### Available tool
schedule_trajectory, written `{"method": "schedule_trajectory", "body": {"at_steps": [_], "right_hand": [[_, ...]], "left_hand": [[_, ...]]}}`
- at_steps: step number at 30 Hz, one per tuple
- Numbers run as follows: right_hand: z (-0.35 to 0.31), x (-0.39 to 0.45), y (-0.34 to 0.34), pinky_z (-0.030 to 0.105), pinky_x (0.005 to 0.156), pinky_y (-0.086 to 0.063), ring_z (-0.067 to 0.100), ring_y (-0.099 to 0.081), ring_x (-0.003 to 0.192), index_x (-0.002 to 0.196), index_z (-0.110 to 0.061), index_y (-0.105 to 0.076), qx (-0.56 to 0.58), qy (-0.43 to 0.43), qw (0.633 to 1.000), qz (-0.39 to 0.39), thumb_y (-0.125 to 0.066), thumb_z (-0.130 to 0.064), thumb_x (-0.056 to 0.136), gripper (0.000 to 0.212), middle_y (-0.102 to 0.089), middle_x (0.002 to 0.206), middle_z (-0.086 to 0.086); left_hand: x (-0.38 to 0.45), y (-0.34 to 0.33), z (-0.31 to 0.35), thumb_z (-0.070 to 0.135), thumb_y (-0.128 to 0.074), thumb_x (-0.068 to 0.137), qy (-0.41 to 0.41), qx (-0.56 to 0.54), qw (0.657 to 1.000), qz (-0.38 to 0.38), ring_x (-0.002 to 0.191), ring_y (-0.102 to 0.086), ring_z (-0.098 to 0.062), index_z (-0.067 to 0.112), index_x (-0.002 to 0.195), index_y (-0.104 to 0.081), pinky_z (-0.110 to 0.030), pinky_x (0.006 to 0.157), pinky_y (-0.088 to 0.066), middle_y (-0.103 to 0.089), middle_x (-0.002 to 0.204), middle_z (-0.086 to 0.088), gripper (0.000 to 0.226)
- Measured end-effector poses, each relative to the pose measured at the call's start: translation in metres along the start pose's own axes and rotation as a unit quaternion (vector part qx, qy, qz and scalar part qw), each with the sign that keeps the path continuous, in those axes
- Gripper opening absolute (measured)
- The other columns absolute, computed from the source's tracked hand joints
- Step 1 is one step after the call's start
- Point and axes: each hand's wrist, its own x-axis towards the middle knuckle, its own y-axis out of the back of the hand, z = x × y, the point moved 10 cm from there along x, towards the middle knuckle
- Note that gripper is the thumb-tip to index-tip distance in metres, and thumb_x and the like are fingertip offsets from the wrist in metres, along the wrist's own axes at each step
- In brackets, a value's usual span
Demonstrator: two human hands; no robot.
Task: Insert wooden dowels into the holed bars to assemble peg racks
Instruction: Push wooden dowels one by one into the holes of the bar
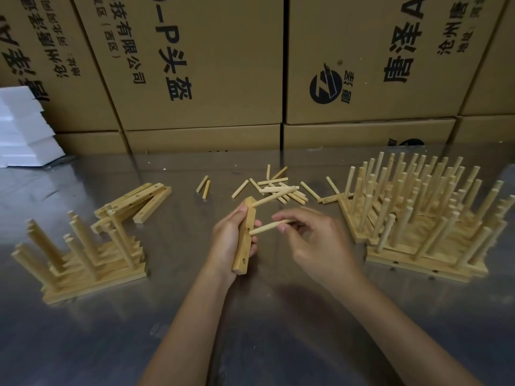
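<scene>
My left hand (230, 240) grips a holed wooden bar (243, 252) held nearly upright over the metal table. One dowel (271, 198) sticks out of the bar's top hole, pointing right. My right hand (315, 240) pinches a second dowel (264, 228), whose left tip meets the bar at its middle hole. An empty hole shows near the bar's lower end. Loose dowels (281, 188) lie scattered on the table beyond my hands.
Bare holed bars (145, 200) lean in a pile at the left. Finished peg racks stand stacked at the near left (83, 263) and in a large group at the right (423, 218). Cardboard boxes (223, 65) wall the back; white foam blocks (22, 126) sit far left.
</scene>
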Motion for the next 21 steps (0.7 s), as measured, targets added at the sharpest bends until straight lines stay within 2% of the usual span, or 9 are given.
{"method": "schedule_trajectory", "body": {"at_steps": [7, 10, 15, 21], "right_hand": [[0.002, -0.001, 0.003, 0.021, 0.069, -0.05, 0.006, -0.062, 0.081, 0.097, -0.018, -0.075, -0.015, 0.014, 1.0, 0.008, -0.067, -0.005, 0.089, 0.017, -0.07, 0.088, -0.012], [0.006, -0.002, 0.0, 0.016, 0.066, -0.05, 0.004, -0.063, 0.079, 0.096, -0.019, -0.075, 0.003, 0.003, 1.0, 0.013, -0.068, -0.008, 0.09, 0.015, -0.069, 0.083, -0.016], [0.019, -0.006, -0.008, 0.034, 0.063, -0.055, 0.008, -0.065, 0.067, 0.088, -0.021, -0.072, 0.024, -0.041, 0.999, 0.019, -0.066, -0.014, 0.092, 0.009, -0.067, 0.068, -0.01], [0.021, -0.001, -0.012, 0.014, 0.051, -0.044, 0.003, -0.062, 0.055, 0.082, -0.019, -0.069, -0.005, -0.06, 0.998, 0.031, -0.065, -0.032, 0.093, 0.017, -0.067, 0.06, -0.011]], "left_hand": [[0.0, -0.002, -0.002, 0.022, -0.05, 0.103, -0.004, 0.013, 1.0, -0.005, 0.047, -0.048, -0.014, 0.016, 0.131, -0.062, -0.02, 0.038, -0.036, -0.062, 0.072, -0.006, 0.031], [0.002, -0.002, -0.004, 0.022, -0.05, 0.103, -0.004, 0.022, 1.0, 0.0, 0.047, -0.048, -0.014, 0.015, 0.131, -0.062, -0.02, 0.037, -0.036, -0.063, 0.073, -0.007, 0.031], [0.003, -0.002, -0.006, 0.021, -0.05, 0.103, -0.011, 0.036, 0.999, 0.003, 0.046, -0.047, -0.014, 0.011, 0.132, -0.061, -0.02, 0.037, -0.035, -0.062, 0.073, -0.008, 0.032], [0.003, 0.0, -0.008, 0.021, -0.05, 0.103, -0.004, 0.031, 0.999, 0.007, 0.046, -0.047, -0.013, 0.014, 0.13, -0.063, -0.02, 0.037, -0.035, -0.062, 0.074, -0.008, 0.031]]}}
